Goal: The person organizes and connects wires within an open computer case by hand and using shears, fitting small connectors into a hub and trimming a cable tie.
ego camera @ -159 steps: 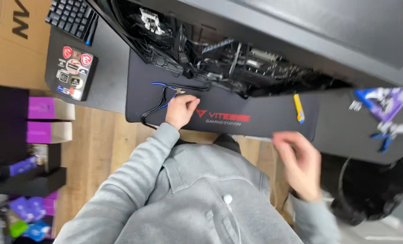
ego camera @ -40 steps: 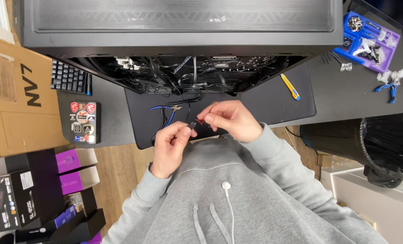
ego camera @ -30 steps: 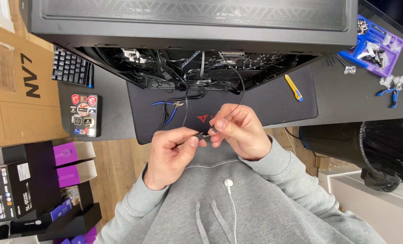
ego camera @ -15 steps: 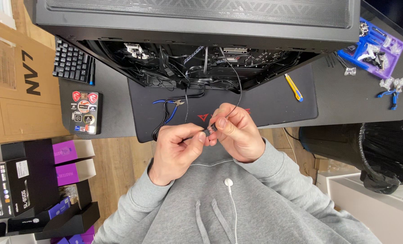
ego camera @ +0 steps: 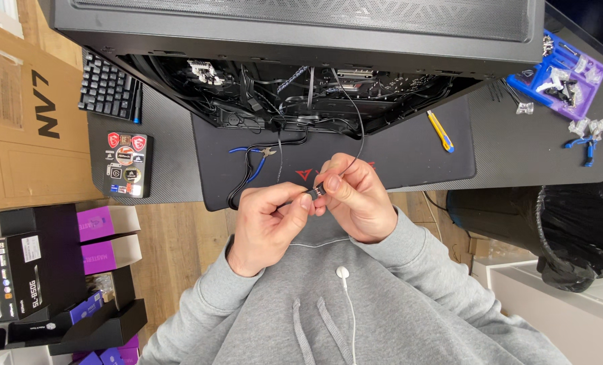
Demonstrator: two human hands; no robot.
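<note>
Connector [ego camera: 317, 191] sits pinched between my two hands, just in front of the open computer case [ego camera: 301, 40] and above the near edge of the black desk mat [ego camera: 409, 152]. My left hand [ego camera: 269, 220] clamps its body with thumb and forefinger; my right hand [ego camera: 355, 199] grips the end where the thin black cable [ego camera: 359, 128] runs back into the case. I judge it best to keep the cable slack and my fingers close to the tip.

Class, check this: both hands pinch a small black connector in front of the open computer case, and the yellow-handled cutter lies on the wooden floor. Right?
Not quite. The head view shows the yellow-handled cutter lying on the black desk mat, not the floor. The rest holds: left hand and right hand pinch the connector.
</note>
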